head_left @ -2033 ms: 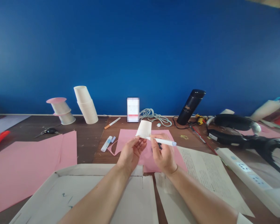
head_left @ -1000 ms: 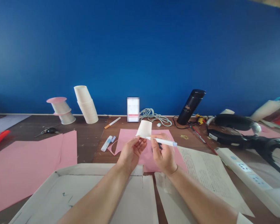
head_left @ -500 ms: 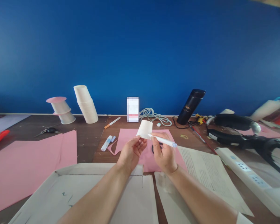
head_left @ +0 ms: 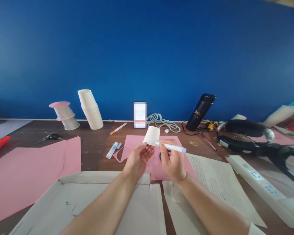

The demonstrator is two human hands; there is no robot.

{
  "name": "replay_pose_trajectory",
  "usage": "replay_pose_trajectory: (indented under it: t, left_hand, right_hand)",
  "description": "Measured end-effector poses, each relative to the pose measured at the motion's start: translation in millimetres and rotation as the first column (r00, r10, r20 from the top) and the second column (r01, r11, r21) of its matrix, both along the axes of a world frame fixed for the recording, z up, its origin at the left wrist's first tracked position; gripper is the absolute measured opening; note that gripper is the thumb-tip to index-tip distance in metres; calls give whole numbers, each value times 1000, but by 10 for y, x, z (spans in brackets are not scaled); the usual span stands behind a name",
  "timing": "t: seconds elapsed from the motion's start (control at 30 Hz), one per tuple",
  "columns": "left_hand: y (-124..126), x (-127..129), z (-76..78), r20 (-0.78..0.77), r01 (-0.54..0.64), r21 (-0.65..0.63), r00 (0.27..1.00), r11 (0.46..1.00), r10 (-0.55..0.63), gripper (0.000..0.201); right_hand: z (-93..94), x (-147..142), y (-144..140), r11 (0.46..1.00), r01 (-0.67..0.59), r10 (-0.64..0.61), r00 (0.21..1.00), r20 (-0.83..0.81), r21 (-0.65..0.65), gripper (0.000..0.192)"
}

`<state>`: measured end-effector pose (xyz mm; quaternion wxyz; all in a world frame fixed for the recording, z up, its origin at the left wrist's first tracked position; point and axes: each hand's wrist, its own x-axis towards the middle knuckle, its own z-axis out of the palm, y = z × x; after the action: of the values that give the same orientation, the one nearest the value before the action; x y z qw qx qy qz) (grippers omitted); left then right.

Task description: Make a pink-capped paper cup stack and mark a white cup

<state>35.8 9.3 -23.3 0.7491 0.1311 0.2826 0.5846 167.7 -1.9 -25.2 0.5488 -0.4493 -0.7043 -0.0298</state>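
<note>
Left hand (head_left: pixel 136 159) pinched on paper cup (head_left: pixel 152 135) by its rim, held upside down above pink sheet (head_left: pixel 137 143) mid desk (head_left: pixel 93 153). Right hand (head_left: pixel 171 160) clamped on white pen (head_left: pixel 171 147), tip touching cup wall. No ink visible on cup side yet, so marking prob. just begun, most left. Cup stack (head_left: pixel 90 109) at back untouched; glue stick (head_left: pixel 112 150) lying unused nearby.

Both forearms are reaching in from 6 o'clock, converging toward centre. Left hand (head_left: pixel 137 159) is pinching with fingertips pointing to 1 o'clock. Right hand (head_left: pixel 171 160) is curling closed in a writing grip, knuckles toward 12 o'clock.
</note>
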Motion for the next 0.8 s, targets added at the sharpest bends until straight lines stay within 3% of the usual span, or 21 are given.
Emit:
replay_pose_trajectory:
  t: [0.8]
  left_hand:
    - [-3,5,-10,-33,-18,12,999,1000,18,8]
  right_hand:
    - [18,-9,-16,1000,-8,8,1000,-29,20,14]
